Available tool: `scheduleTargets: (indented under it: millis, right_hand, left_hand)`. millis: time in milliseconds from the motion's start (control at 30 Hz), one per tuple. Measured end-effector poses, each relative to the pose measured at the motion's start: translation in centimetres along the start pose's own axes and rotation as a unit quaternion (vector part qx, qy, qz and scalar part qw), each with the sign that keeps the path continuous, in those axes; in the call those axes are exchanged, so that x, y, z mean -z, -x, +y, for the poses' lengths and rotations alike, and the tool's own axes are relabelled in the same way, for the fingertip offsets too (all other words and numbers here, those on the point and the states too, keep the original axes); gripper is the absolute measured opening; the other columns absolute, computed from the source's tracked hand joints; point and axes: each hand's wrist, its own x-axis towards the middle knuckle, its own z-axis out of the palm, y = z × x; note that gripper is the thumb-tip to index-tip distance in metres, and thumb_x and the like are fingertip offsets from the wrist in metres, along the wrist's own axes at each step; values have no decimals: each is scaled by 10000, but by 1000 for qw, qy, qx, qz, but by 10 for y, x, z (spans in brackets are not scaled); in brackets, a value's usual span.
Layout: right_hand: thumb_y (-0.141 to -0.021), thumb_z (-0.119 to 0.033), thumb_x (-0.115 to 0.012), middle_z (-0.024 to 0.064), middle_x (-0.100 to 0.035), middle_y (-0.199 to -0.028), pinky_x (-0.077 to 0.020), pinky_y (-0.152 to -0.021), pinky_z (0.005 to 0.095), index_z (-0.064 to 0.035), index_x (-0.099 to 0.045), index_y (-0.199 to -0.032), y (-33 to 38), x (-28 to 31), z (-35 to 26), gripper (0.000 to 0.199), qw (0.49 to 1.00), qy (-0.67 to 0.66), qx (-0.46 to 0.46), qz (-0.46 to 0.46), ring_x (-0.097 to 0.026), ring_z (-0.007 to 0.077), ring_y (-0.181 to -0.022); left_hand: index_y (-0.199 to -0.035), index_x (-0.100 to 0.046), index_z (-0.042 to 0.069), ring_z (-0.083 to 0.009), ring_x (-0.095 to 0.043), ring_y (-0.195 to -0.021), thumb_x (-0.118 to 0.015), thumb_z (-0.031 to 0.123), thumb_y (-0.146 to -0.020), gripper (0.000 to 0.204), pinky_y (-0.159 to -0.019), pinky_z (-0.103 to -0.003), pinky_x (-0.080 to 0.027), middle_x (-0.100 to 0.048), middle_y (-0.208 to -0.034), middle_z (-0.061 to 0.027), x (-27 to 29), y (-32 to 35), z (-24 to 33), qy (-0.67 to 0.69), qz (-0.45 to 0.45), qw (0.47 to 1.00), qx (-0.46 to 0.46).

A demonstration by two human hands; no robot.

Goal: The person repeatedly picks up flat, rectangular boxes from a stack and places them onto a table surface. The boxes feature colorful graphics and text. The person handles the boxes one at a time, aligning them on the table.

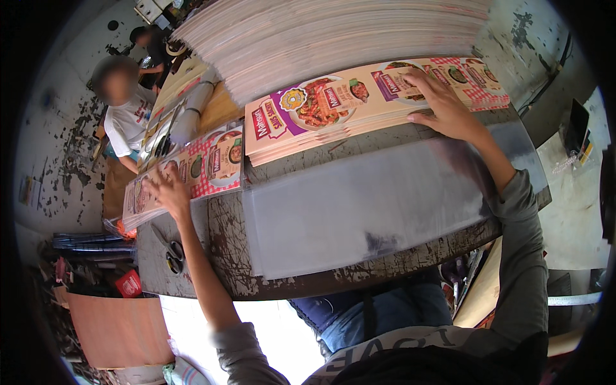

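Fingers spread, my left hand [168, 192] rests on a stack of printed food-picture cards [221, 160] at the left; these look glossy, as if in clear plastic. My right hand [444, 108] lies over the right part of a longer stack of beige printed cards [372, 96]. Its fingers are stretched over the top card and its thumb points out near the front edge. Between my forearms, closer to me, a flat pile of long clear plastic sleeves [346, 212] lies on the worn table [221, 256].
Black-handled scissors [172, 253] lie near the table's left edge. Behind the cards rises a tall stack of flat sheets [333, 38]. At the far left, one person [131, 119] stands by a long table, with another person [154, 54] farther back. Clutter fills the lower left.
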Motion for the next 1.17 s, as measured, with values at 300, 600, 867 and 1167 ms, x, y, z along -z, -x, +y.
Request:
scheduleTargets:
  millis: [300, 600, 867, 1167]
  right_hand:
    - [-822, -400, -597, 143, -406, -1327, -211, -1081, 484, -43, -367, -1297, 5, -3, 14, 637, 995, 73, -2, -62, -355, 310, -1259]
    - [-825, -361, -599, 146, -436, -1281, -241, -1068, 483, -35, -386, -1282, 5, 2, 9, 600, 994, 88, -1, -67, -385, 298, -1231]
    - [-837, -306, -591, 173, -405, -1307, -263, -1053, 478, -70, -374, -1300, 8, 2, 6, 563, 992, 108, -4, -69, -367, 351, -1235]
    - [-829, -324, -584, 157, -489, -1207, -367, -967, 400, -66, -489, -1190, 85, 102, -81, 454, 828, -303, -141, -451, -488, 300, -1109]
  left_hand:
    - [-1251, -509, 188, -285, -286, -1323, -521, 201, -877, 375, -986, -694, -78, -394, -1384, -65, 54, 84, 142, 69, -218, 921, -316]
    - [-1226, -493, 56, -324, -460, -1189, -538, 159, -858, 385, -1015, -477, -280, -508, -1257, -165, 43, 60, 112, 153, -212, 914, -310]
    - [-1240, -490, 104, -305, -452, -1198, -547, 214, -869, 392, -1031, -524, -231, -468, -1305, -134, 46, 70, 119, 113, -180, 914, -345]
    - [-1103, -595, 102, -259, -548, -1015, -638, 106, -774, 332, -900, -407, -415, -563, -1084, -83, 112, 91, 165, 206, -162, 852, -454]
